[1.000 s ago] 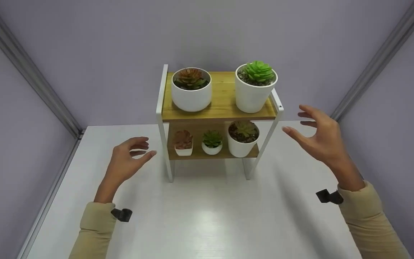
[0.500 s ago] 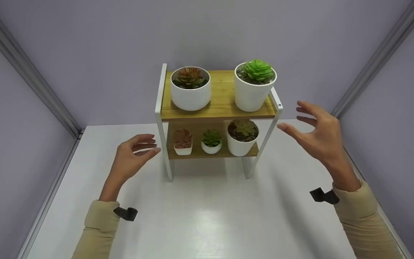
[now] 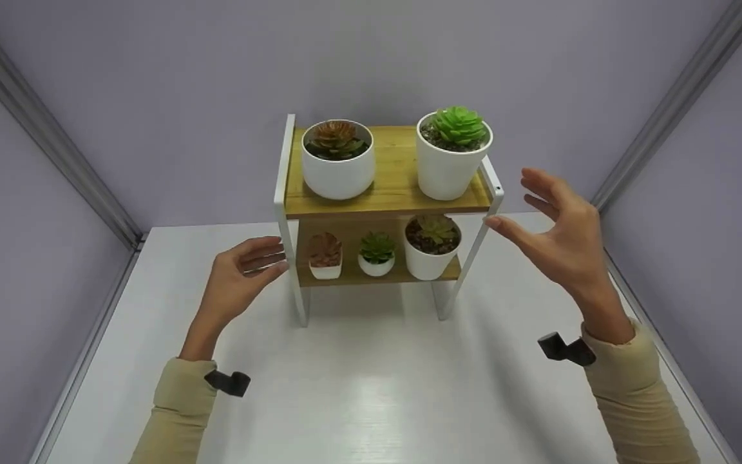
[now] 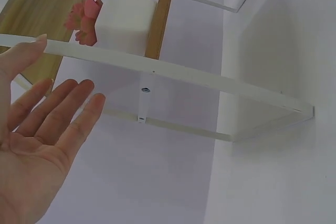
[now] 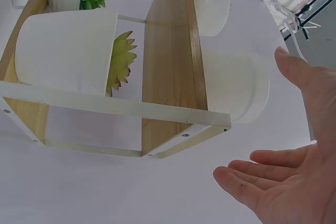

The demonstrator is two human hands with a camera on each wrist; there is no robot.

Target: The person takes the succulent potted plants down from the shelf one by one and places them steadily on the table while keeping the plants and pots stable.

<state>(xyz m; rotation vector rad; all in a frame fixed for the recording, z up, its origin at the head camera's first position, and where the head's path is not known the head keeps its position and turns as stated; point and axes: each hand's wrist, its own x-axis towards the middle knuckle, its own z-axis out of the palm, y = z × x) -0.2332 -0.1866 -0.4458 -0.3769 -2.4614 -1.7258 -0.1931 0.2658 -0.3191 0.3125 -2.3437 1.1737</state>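
Observation:
A two-tier plant stand (image 3: 397,177) with wooden boards and a white frame stands upright in the head view. On its top board are a round white pot (image 3: 337,177) with a reddish succulent and a taller white pot (image 3: 443,177) with a bright green one. My left hand (image 3: 232,283) is beside the stand's left front leg (image 4: 173,72), fingers relaxed, thumb tip right at the leg. Off the stand's upper right corner, my right hand (image 3: 567,241) is spread with nothing in it. In the head view its thumb tip overlaps the right front leg (image 3: 474,248).
Along the lower board sit a reddish succulent (image 3: 325,250) in a square pot, a small green succulent (image 3: 377,250), and a larger white pot (image 3: 428,263) with a brownish-green succulent. The white floor surface (image 3: 371,386) lies in front; grey-lilac walls (image 3: 210,109) enclose the sides and back.
Both hands have moved in toward the stand, the left one to the right, the right one left and slightly up. The pots stay in their places on the boards.

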